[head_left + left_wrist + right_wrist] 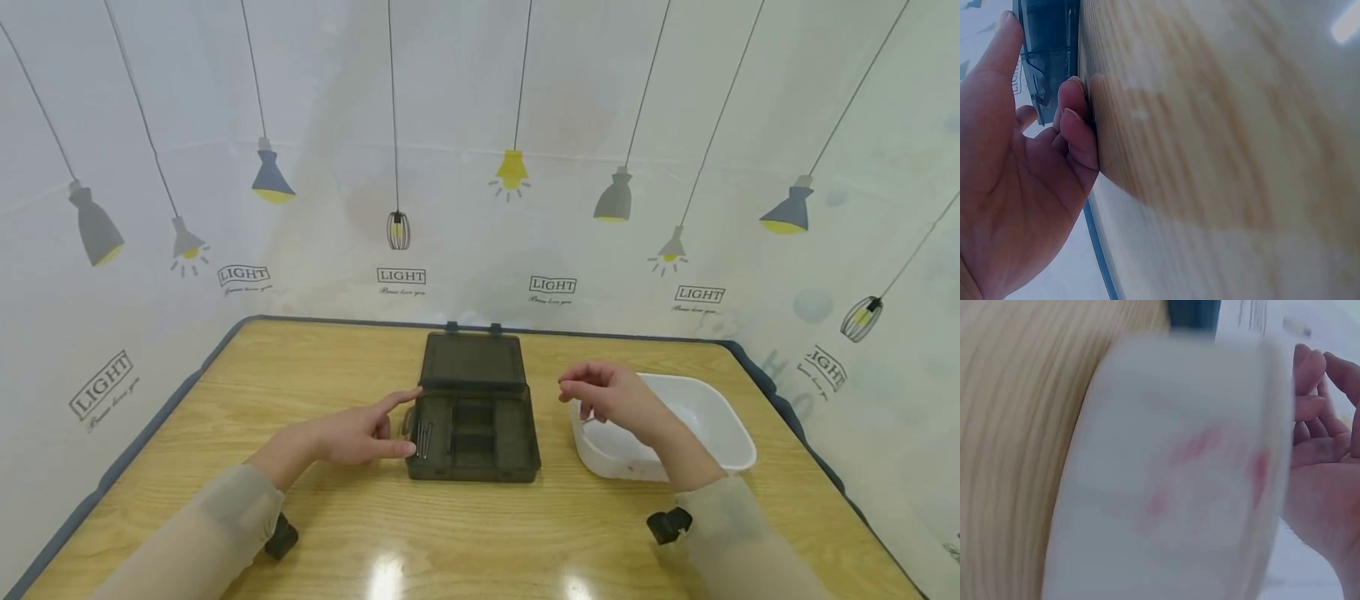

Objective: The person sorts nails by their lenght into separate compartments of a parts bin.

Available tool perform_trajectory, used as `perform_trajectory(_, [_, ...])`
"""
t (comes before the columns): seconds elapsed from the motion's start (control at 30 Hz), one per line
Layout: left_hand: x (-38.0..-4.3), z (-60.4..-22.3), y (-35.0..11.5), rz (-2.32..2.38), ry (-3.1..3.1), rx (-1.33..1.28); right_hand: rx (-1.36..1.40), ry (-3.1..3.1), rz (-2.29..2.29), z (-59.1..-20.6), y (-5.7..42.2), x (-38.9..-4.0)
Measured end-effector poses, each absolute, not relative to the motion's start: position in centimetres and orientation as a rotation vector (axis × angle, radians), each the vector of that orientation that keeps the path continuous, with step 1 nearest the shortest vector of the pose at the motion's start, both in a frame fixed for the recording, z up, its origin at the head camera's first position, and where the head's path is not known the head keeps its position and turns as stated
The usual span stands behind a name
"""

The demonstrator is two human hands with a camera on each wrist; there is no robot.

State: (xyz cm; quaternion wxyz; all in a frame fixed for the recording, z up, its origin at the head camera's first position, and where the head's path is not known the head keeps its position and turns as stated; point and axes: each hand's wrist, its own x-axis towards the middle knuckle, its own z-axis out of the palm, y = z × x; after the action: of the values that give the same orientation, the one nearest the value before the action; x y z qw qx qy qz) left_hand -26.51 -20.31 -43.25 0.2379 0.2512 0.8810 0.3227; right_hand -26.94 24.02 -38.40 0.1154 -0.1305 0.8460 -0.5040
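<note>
A dark translucent plastic case point(474, 462) lies with its lid point(474, 358) swung back. Several thin dark metal pins point(424, 440), like nails or screws, lie in its left compartment. My left hand point(348, 435) touches the case's left side, index finger stretched toward the hinge and thumb at the front corner; its other fingers are bent. Over the left rim of a white basin point(738, 446) is my right hand point(615, 402), thumb and index tips close together. A tiny dark spot shows at those fingertips, too small to identify. A thin sliver is visible just below the curled fingers.
The wooden table point(480, 533) has a dark blue edging point(592, 335) along its back. Behind it hangs a pale curtain point(450, 108) printed with lamps. Black straps point(669, 525) are on both wrists. Bare wood lies between case and basin.
</note>
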Motion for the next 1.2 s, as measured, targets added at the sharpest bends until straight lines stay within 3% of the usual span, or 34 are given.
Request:
perform_trajectory(0.37, [-26.6,-43.5,-20.6,0.884,2.416,0.702,-0.201,2.549,-1.294,-40.8,29.8,-28.7])
perform_trajectory(0.87, [-26.6,-43.4,-20.5,0.874,2.412,0.698,-0.421,2.585,-1.028,-42.8,29.0,-29.2])
perform_trajectory(1.2, [-26.7,-43.4,-20.3,0.866,2.411,0.706,-0.403,2.618,-0.99,-43.1,28.8,-28.7])
